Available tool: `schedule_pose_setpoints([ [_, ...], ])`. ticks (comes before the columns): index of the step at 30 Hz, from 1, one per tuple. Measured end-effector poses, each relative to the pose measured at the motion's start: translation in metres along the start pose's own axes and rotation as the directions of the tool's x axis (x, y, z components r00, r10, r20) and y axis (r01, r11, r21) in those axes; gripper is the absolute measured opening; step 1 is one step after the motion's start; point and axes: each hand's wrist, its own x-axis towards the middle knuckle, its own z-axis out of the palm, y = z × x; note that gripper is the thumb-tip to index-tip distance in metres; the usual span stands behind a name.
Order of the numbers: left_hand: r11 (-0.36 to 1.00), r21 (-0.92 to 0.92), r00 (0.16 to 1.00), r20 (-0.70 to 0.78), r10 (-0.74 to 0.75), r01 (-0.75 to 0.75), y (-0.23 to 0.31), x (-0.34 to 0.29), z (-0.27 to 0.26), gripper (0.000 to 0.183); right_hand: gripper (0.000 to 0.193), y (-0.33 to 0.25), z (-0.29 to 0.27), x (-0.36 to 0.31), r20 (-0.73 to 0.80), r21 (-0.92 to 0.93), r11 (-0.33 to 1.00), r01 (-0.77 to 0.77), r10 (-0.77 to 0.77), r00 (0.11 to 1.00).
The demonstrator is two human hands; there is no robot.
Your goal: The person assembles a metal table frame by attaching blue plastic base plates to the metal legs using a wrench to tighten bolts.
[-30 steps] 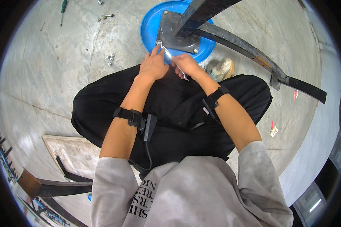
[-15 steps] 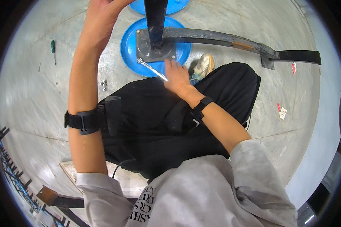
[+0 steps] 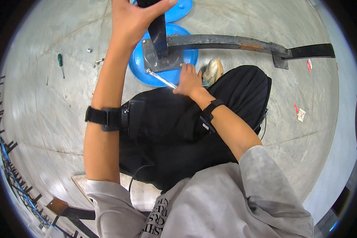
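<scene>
My left hand [image 3: 134, 19] grips the upright black metal post [image 3: 158, 37], its thumb across the near side and its other fingers partly hidden. The post rises from a dark square base plate [image 3: 152, 57] with bolts at its corners. One end of a silver wrench [image 3: 162, 78] sits on the bolt at the plate's near left corner. At the wrench's other end, my right hand [image 3: 189, 81] is closed on the handle, its fingers near the plate's near right corner. Beneath the plate lies a round blue disc [image 3: 137, 65].
A curved dark metal bar [image 3: 226, 42] runs right from the post. My shoe [image 3: 213, 71] stands near the disc. On the floor at left lie a green-handled screwdriver [image 3: 60, 60] and small metal fasteners [image 3: 99, 61]. A paper tag [image 3: 301, 114] lies at right.
The view has shifted slightly. My left hand has come right and nearer, and its thumb now crosses the post. My right hand and the wrench have moved little; the wrench stays on the same bolt.
</scene>
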Motion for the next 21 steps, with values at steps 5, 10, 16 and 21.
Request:
schedule_pose_setpoints([
  [5, 0.956, 0.253, 0.939, 0.34, 0.056, -0.148, -0.084, 0.002, -0.06, 0.087, 0.103, -0.005, -0.005, -0.005, -0.004, -0.013, 0.998, 0.054, -0.054, 0.999],
  [10, 0.941, 0.338, 0.951, 0.292, -0.104, -0.001, -0.104, -0.027, -0.052, 0.08, 0.108, 0.002, -0.003, -0.005, 0.065, -0.039, 0.999, 0.024, -0.022, 0.998],
  [16, 0.958, 0.286, 0.959, 0.264, -0.106, 0.027, -0.113, -0.014, -0.05, 0.057, 0.107, -0.008, -0.01, 0.004, 0.085, -0.089, 0.995, 0.052, -0.044, 0.995],
  [21, 0.898, 0.427, 0.982, 0.189, 0.02, -0.1, -0.119, -0.014, -0.047, 0.041, 0.103, -0.005, -0.005, 0.005, 0.088, -0.075, 0.996, 0.048, -0.042, 0.995],
])
